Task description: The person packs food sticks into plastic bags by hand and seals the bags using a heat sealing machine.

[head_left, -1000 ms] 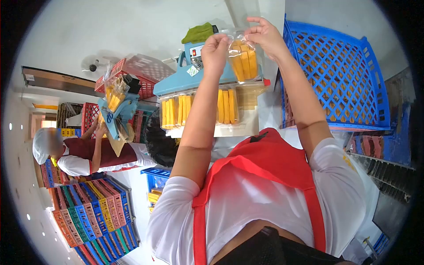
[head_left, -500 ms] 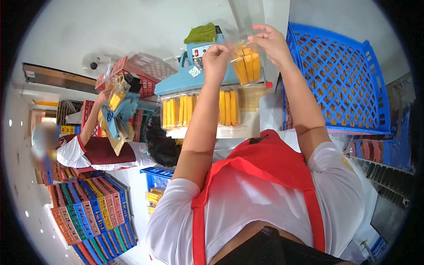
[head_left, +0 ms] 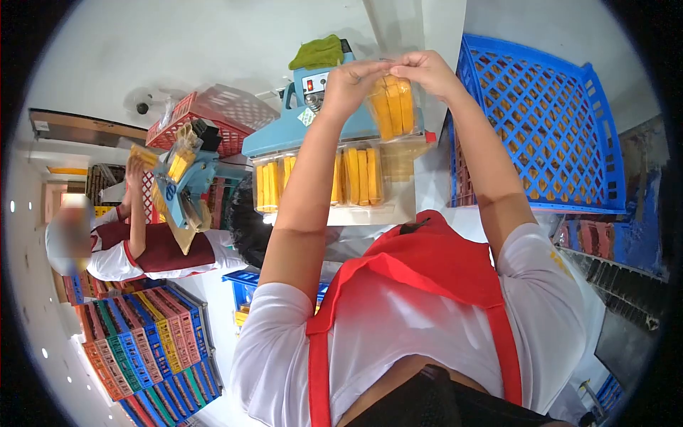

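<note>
A clear plastic bag of yellow sticks [head_left: 393,110] hangs from both my hands in front of the sealing machine. My left hand [head_left: 354,87] pinches the left part of the bag's top edge. My right hand [head_left: 425,75] grips the right part, its fingertips close to those of the left. Behind them is the light-blue sealer [head_left: 313,132], with a green cloth [head_left: 317,53] draped on top. Several filled bags [head_left: 364,176] stand in a row along the sealer's front, partly hidden by my left forearm.
At right stands a tall blue crate [head_left: 544,128] with yellow goods inside. A co-worker [head_left: 167,249] at left handles a yellow pack beside a second blue machine [head_left: 188,181]. A red crate [head_left: 224,135] and stacked coloured crates [head_left: 146,341] are further left.
My hands have come together at the bag's top edge, my right hand moving left and down to the mouth. The co-worker's hand has moved left with a yellow pack.
</note>
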The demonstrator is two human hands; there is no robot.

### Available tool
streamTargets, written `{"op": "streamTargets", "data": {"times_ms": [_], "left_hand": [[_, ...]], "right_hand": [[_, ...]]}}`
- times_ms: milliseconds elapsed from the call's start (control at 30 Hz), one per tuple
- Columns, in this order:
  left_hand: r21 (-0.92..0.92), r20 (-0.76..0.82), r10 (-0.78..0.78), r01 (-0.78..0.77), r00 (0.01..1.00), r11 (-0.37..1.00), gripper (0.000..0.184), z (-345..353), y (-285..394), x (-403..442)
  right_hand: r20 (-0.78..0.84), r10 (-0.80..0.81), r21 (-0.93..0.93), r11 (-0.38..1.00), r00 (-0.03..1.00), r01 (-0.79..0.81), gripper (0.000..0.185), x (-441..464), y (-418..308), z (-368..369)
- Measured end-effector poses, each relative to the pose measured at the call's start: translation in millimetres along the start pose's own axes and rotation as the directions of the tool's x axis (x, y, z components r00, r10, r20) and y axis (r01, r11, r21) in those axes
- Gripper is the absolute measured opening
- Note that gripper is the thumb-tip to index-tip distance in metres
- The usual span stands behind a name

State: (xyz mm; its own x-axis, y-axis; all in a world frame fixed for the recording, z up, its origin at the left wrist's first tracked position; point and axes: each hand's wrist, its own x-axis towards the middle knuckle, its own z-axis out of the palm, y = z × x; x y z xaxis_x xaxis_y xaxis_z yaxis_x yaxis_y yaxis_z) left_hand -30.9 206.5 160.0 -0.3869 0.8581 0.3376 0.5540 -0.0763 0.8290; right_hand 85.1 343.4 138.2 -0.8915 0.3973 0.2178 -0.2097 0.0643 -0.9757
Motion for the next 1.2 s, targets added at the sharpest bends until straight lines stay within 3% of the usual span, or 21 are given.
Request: {"op": "streamTargets", "data": {"times_ms": [33,67,200,267,500,567,633,700,800,867,933,967,1033,1100,1200], "left_hand": [[0.124,-0.046,0.092,-0.086,0.995,0.989,0.016,3,1,2],[0.25,-0.08,0.187,-0.162,0.979,0.955,0.016,4,3,2],[0.334,-0.071,0.24,-0.204,0.968,0.92,0.016,3,1,3],[0.176,-0.041,0.044,-0.036,0.998,0.984,0.018,0,4,1],[0.063,0.055,0.107,-0.11,0.993,0.992,0.027,-2,-2,-2],[0.129,0.067,-0.035,0.026,0.997,0.991,0.027,-4,3,-1],[0.133,0.058,-0.038,0.03,0.998,0.991,0.026,-2,15,-5],[0.132,0.059,-0.051,0.043,0.997,0.99,0.025,5,16,-11],[-0.046,0.112,-0.045,0.051,0.993,0.998,0.024,27,7,-30],[-0.003,0.25,-0.273,0.283,0.929,0.959,0.023,50,-9,-46],[-0.02,0.265,-0.237,0.251,0.935,0.968,0.024,70,-35,-62],[-0.078,0.332,-0.218,0.257,0.918,0.963,0.023,77,-46,-68],[-0.14,0.404,-0.192,0.268,0.894,0.953,0.023,83,-45,-74],[-0.137,0.527,-0.404,0.544,0.748,0.828,0.022,81,-43,-79],[-0.225,0.502,-0.29,0.446,0.815,0.866,0.02,91,-57,-92]], "right_hand": [[-0.018,0.055,-0.124,0.991,0.998,-0.057,0.019,1,1,-3],[-0.02,0.06,-0.122,0.991,0.998,-0.062,0.019,1,3,-4],[-0.035,0.046,-0.091,0.995,0.998,-0.049,0.017,5,4,-5],[-0.017,0.042,-0.037,0.998,0.999,-0.042,0.022,4,11,-7],[-0.003,-0.042,-0.128,0.991,0.999,0.041,0.024,0,13,-13],[-0.038,-0.048,-0.154,0.987,0.998,0.041,0.025,-4,10,-10],[-0.063,0.021,-0.271,0.962,0.998,-0.037,0.027,-9,2,-10],[-0.114,0.027,-0.252,0.966,0.993,-0.055,0.023,-29,-6,-6],[-0.187,0.097,-0.239,0.961,0.978,-0.141,0.023,-66,11,-5],[-0.216,0.147,-0.243,0.949,0.965,-0.199,0.026,-93,37,-5],[-0.273,0.326,-0.032,0.937,0.905,-0.347,0.024,-121,66,-1],[-0.276,0.337,-0.031,0.933,0.9,-0.359,0.024,-131,76,2],[-0.261,0.407,0.227,0.907,0.875,-0.354,0.023,-146,90,5],[-0.247,0.441,0.251,0.889,0.863,-0.382,0.022,-153,102,4],[-0.236,0.493,0.311,0.855,0.838,-0.415,0.019,-165,99,2]]}}
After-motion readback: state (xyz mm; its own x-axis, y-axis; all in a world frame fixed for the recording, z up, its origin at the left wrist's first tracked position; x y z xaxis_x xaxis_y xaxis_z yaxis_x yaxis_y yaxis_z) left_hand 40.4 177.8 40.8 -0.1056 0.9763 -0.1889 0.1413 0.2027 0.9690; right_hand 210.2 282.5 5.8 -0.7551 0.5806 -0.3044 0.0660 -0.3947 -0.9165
